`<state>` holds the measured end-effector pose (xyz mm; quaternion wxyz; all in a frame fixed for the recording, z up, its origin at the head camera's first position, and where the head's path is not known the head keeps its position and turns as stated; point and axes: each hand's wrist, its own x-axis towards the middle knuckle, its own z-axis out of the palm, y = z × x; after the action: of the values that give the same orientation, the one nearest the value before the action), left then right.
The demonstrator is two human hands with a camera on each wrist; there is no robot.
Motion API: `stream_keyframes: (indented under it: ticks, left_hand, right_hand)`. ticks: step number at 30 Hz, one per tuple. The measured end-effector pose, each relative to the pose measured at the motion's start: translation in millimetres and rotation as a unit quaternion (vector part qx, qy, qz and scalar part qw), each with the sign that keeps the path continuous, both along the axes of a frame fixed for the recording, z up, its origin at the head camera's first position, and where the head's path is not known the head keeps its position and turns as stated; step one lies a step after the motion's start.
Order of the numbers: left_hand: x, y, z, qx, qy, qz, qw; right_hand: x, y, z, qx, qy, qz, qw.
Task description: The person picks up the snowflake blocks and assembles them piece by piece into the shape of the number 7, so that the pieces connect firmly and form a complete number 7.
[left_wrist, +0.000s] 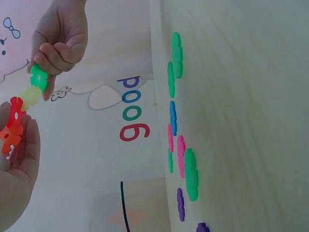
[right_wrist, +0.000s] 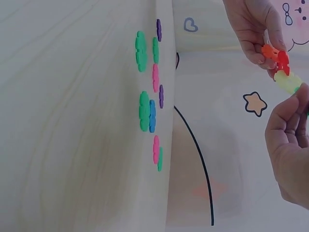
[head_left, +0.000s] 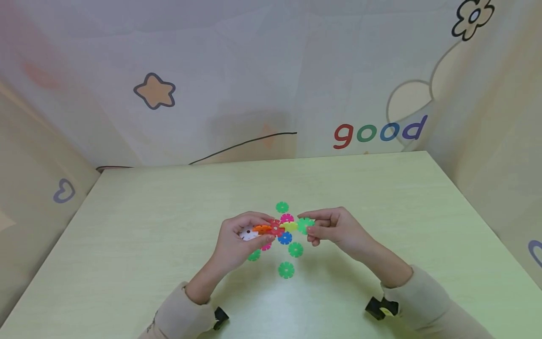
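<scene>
Above the table, a short chain of notched plastic discs stretches between the two hands. From left to right, the head view shows a white disc (head_left: pixel 248 233), an orange disc (head_left: pixel 261 229), a red disc (head_left: pixel 276 228), a yellow disc (head_left: pixel 290 227) and a green disc (head_left: pixel 305 225). The left hand (head_left: pixel 235 238) grips the chain's left part, thumb and fingers on either side of the red and orange discs. Between thumb and fingers, the right hand (head_left: pixel 345 231) pinches the green disc, whose edge meets the yellow one. The right wrist view mostly hides this green disc behind fingers.
Loose discs lie flat under the hands: a blue disc (head_left: pixel 285 238), pink discs (head_left: pixel 287 218), and several green discs (head_left: pixel 286 270). A purple disc (left_wrist: pixel 180 205) shows in the left wrist view. A printed cloth (head_left: pixel 254 70) hangs behind the pale table (head_left: pixel 148 259).
</scene>
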<state>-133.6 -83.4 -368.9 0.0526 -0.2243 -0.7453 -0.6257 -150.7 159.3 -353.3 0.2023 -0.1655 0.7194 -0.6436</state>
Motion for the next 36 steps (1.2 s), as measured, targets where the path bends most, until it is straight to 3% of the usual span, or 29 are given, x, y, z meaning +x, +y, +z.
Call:
stream_keyframes:
  ticks: [14, 29, 36]
  left_hand:
    - [-0.1, 1.3, -2.1, 0.008, 0.024, 0.005, 0.9997]
    - [1.7, 3.3, 1.3, 0.01, 0.049, -0.005, 0.9987]
    - [1.0, 1.7, 0.3, 0.005, 0.034, -0.017, 0.9992]
  right_hand:
    - [1.1, -7.6, -1.1, -0.021, -0.003, -0.007, 0.9998]
    - [3.0, -10.7, -2.0, -0.017, 0.036, -0.005, 0.9992]
    - [1.6, -9.1, 0.0, 0.01, 0.058, -0.003, 0.9982]
